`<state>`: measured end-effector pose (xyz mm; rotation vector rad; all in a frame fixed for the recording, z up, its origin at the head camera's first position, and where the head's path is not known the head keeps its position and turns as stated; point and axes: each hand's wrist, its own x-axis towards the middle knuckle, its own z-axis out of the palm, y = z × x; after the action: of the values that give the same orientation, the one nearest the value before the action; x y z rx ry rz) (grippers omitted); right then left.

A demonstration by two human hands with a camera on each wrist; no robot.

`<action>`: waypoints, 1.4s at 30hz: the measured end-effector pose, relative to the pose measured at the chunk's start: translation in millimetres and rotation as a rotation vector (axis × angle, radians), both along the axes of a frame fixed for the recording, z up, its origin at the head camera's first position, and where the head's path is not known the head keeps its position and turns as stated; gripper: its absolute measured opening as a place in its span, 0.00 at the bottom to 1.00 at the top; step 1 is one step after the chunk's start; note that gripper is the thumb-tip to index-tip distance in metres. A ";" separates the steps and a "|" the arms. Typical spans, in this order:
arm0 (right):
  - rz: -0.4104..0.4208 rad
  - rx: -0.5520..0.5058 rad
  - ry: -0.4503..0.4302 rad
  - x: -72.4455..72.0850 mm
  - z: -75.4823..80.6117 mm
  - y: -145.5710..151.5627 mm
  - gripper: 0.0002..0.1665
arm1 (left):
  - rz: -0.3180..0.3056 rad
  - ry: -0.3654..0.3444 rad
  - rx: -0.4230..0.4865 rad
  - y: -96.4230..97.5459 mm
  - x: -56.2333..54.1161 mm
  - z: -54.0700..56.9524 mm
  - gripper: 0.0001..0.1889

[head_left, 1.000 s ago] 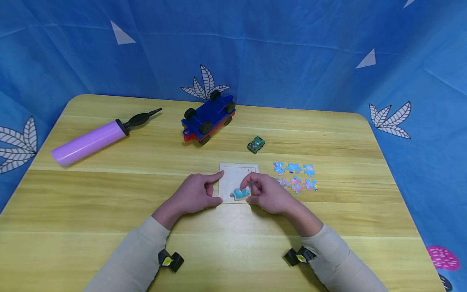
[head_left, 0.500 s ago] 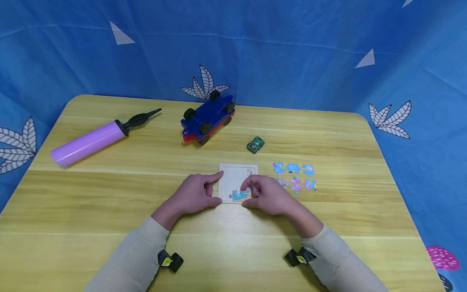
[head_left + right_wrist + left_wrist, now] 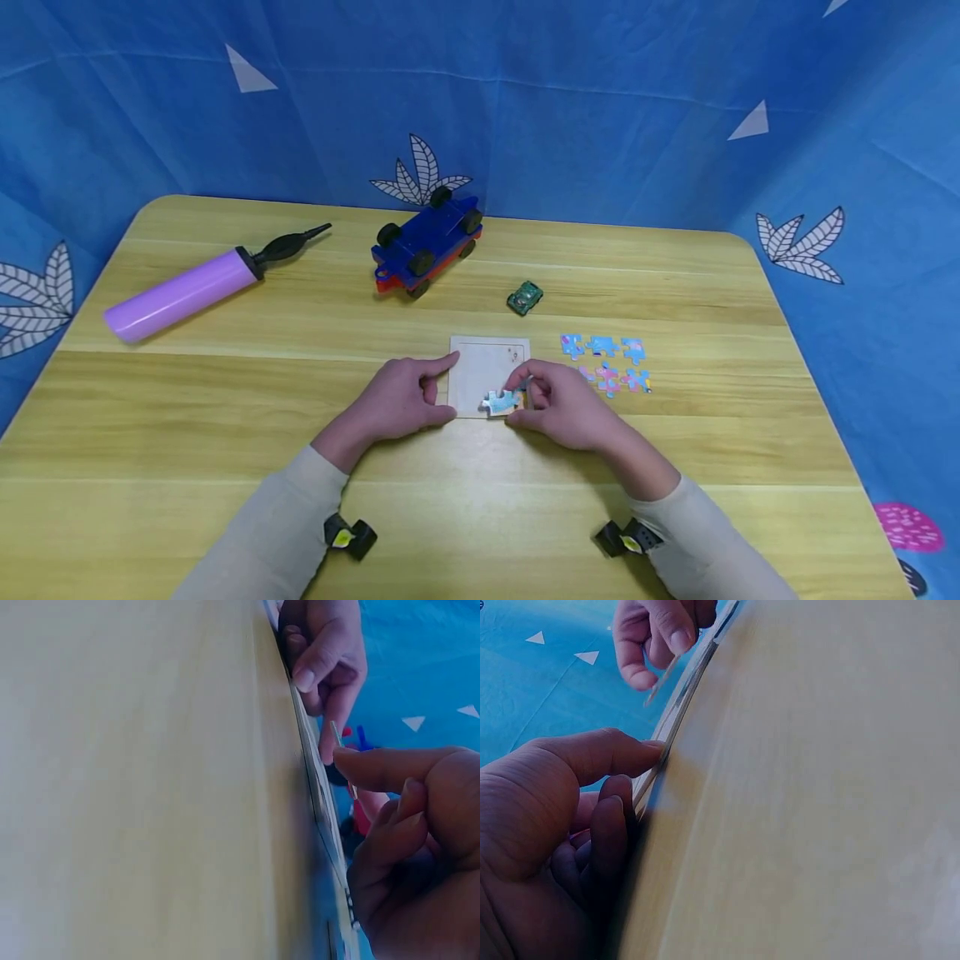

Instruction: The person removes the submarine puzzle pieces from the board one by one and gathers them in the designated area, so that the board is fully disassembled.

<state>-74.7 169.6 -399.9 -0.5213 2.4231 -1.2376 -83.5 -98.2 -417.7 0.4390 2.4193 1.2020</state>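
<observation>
A square pale puzzle board [image 3: 480, 367] lies in front of me. My left hand [image 3: 396, 398] holds its left side, index finger at the upper edge and thumb at the near corner; in the left wrist view the thumb [image 3: 641, 755] presses against the board's rim. My right hand [image 3: 561, 398] pinches a light blue puzzle piece [image 3: 499, 404] between thumb and index finger over the board's near right part. The piece is tilted; from the left wrist it shows edge-on as a thin strip [image 3: 660, 684], raised off the board.
Right of the board lie several loose blue and pink puzzle pieces [image 3: 602, 345] in two rows. A small green toy car [image 3: 525, 297] sits behind it. Farther back are an upturned blue and red toy vehicle [image 3: 429, 240] and a purple hand pump [image 3: 183, 293]. A blue curtain [image 3: 600, 108] hangs behind the table.
My right hand has shifted slightly right with the puzzle piece, which is now tilted up more than before. My left hand has stayed at the board's left side.
</observation>
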 end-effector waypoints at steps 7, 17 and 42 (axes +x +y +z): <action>-0.073 -0.012 0.001 8.8 1.0 21.9 0.18 | -0.004 0.005 0.012 -0.8 0.3 0.3 0.41; -0.135 -0.013 0.026 17.8 -0.2 55.9 0.15 | -0.004 0.003 0.005 0.2 0.1 1.1 0.41; -0.184 0.016 0.001 26.5 -3.3 124.9 0.16 | -0.001 -0.006 0.004 0.2 0.7 2.0 0.40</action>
<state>-48.1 294.5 -403.2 -0.2994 2.5264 -1.2890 -82.9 -98.0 -415.7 0.4374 2.4115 1.2067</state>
